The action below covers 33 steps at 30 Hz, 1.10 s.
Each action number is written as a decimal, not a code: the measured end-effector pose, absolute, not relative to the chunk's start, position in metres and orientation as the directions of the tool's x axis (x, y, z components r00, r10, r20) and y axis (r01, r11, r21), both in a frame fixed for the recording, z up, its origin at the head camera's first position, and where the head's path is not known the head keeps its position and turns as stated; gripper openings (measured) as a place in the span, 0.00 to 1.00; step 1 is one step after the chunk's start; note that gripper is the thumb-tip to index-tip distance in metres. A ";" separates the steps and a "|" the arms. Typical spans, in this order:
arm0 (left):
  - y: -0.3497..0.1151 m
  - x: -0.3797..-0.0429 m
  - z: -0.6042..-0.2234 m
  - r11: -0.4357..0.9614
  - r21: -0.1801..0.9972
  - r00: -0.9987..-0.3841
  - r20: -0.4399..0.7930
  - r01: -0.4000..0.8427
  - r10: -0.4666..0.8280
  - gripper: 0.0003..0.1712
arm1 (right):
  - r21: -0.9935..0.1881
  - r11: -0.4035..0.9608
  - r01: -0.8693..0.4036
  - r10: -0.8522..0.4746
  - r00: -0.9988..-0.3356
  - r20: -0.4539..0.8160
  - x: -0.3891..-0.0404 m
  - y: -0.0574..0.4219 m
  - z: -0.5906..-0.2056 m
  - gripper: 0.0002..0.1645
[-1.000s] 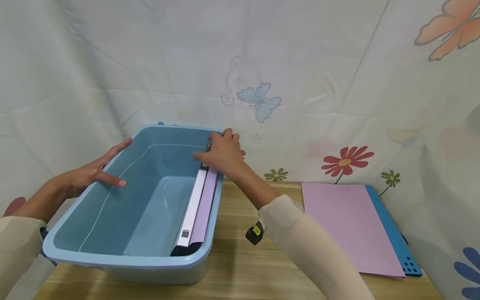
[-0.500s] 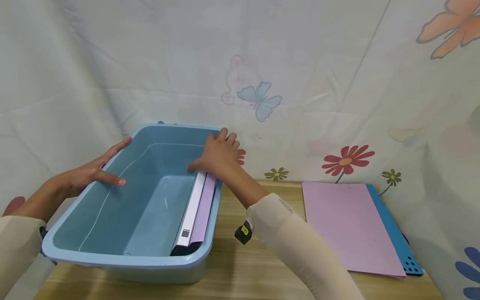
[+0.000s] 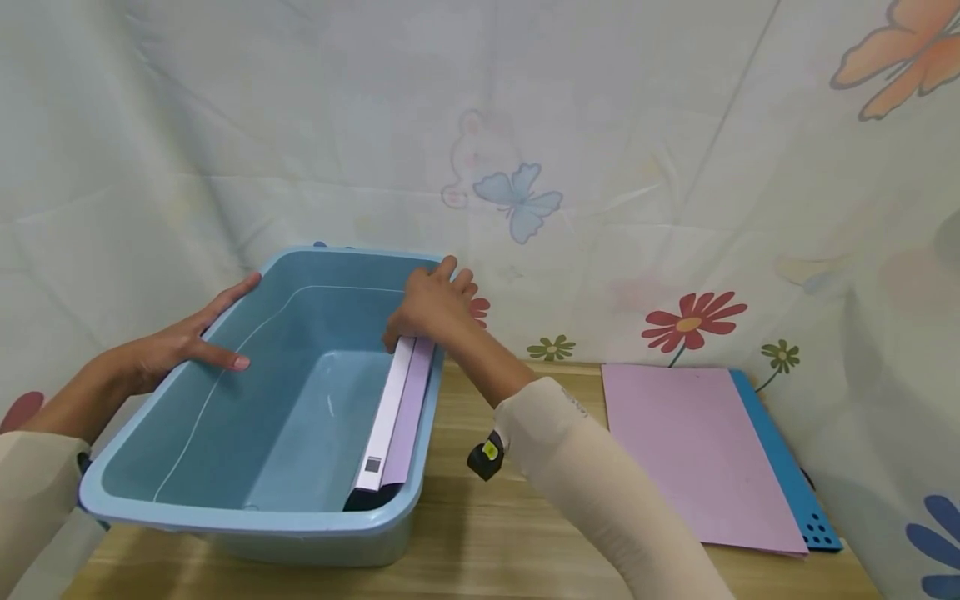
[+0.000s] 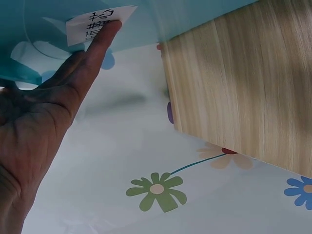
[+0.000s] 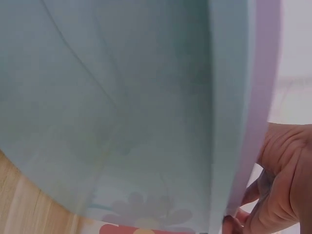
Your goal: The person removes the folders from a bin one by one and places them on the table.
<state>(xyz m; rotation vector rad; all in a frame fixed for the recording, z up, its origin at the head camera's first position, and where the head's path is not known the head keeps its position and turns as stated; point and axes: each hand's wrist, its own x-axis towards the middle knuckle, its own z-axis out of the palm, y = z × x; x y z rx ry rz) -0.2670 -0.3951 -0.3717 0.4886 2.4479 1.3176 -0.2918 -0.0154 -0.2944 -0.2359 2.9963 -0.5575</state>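
Note:
A light-blue plastic tub (image 3: 330,392) stands on the wooden table. Along its right inner wall lies a long, flat white-and-lilac pack (image 3: 390,425), with a small dark square on its white strip and a black part at the near end. My right hand (image 3: 435,304) grips the pack's far end; the thumb is bent down on its left side, while the fingers reach over the tub's rim. At the left rim, my left hand (image 3: 176,346) has its thumb over the inside and straight fingers along the outside. In the left wrist view, one fingertip touches a white paper label (image 4: 83,29) on the tub.
To the right, a lilac sheet (image 3: 697,450) lies over a blue board (image 3: 787,467) with small holes at its near corner. A curtain (image 3: 337,125) printed with flowers and butterflies hangs behind the table (image 3: 487,533).
My right hand has shifted slightly left and nearer along the pack, covering the black part seen earlier. Its thumb has bent down against the pack's side. The left hand stays nearly still.

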 end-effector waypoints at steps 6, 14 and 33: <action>-0.396 -0.266 -0.372 0.509 0.850 -0.892 -0.118 0.136 0.435 0.72 | -0.438 0.895 -0.087 -0.166 -0.975 -0.147 -0.289 -0.008 -0.281 0.49; -0.394 -0.265 -0.372 0.495 0.859 -0.887 -0.121 0.131 0.445 0.71 | -0.559 0.811 -0.171 -0.293 -0.946 -0.136 -0.291 0.014 -0.270 0.57; -0.393 -0.264 -0.374 0.507 0.850 -0.893 -0.113 0.140 0.436 0.73 | -0.895 0.444 -0.045 -0.383 -0.912 -0.144 -0.305 0.055 -0.273 0.73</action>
